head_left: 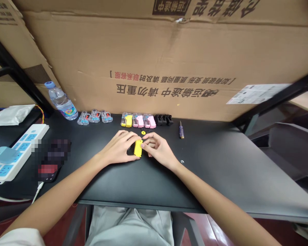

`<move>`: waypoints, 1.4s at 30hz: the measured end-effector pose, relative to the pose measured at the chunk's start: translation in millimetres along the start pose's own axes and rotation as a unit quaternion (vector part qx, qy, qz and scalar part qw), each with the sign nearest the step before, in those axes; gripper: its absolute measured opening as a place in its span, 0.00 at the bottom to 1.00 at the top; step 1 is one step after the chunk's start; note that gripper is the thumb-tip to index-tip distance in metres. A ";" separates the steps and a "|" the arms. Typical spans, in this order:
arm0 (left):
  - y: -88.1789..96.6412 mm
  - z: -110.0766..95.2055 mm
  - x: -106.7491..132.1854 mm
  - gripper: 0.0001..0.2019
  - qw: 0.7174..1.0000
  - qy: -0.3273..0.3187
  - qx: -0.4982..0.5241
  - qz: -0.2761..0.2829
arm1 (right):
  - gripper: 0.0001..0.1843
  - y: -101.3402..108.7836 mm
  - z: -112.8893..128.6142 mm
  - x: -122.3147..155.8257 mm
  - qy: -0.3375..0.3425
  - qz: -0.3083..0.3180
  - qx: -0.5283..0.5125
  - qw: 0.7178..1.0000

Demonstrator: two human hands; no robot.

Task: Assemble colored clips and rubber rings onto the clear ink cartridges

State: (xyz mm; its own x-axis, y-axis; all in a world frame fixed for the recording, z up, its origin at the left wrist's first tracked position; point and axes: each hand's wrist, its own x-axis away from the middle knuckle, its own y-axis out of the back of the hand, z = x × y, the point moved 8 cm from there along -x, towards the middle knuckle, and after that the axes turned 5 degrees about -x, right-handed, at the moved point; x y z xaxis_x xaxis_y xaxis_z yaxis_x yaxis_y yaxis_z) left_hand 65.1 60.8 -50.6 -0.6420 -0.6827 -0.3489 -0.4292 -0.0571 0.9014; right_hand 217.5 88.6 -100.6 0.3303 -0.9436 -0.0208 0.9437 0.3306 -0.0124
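My left hand [120,147] grips a small yellow plastic housing [138,149] between thumb and fingers, just above the black table. At the housing's right edge, my right hand [157,150] has its fingers curled and the thumb against the yellow plastic. Whatever it pinches is too small or hidden to make out. Just beyond the hands lie a yellow ring [143,133] and several small black rings [149,131]. Behind them stand a clear-and-yellow unit [126,120], two clear-and-pink units [143,121] and several black plastic parts [163,119] in a row.
Clear plastic casings [94,116] sit at the back left, near a water bottle [63,102]. A screwdriver [181,130] and a small pale clip [182,161] lie to the right. At left are a phone [53,159] and a power strip [20,150]. Cardboard [156,51] walls the back.
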 end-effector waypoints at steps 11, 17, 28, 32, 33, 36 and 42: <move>5.5 16.3 -0.3 0.25 0.998 0.056 0.015 -0.016 | 0.19 3.6 19.1 -0.8 0.124 0.009 0.391 0.912; 4.9 26.9 -0.1 0.28 0.992 0.102 0.065 -0.023 | 0.18 -0.3 18.4 3.5 0.145 0.047 0.434 0.888; 3.7 34.2 0.8 0.30 0.986 0.135 0.095 -0.030 | 0.21 2.2 19.7 1.2 0.164 0.051 0.471 0.865; 3.7 38.3 1.4 0.31 0.985 0.146 0.087 -0.026 | 0.17 5.3 27.5 5.5 0.189 0.026 0.444 0.876; 3.5 39.3 1.6 0.31 0.985 0.149 0.086 -0.025 | 0.17 6.4 27.7 5.2 0.190 0.017 0.447 0.874; 2.7 39.9 1.8 0.31 0.984 0.152 0.086 -0.026 | 0.17 8.7 23.8 0.9 0.173 -0.002 0.472 0.864; -1.5 33.6 1.2 0.30 0.988 0.135 0.077 -0.023 | 0.20 -2.1 14.4 -4.3 0.143 0.038 0.528 0.836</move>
State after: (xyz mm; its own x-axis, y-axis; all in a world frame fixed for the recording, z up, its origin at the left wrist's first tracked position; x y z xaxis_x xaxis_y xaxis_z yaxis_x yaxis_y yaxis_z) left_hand 43.6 84.5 -61.0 -0.4359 -0.8523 -0.2890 -0.5585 0.0043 0.8295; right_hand 214.4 91.8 -86.1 0.5150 -0.8281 -0.2214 0.4596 0.0487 0.8868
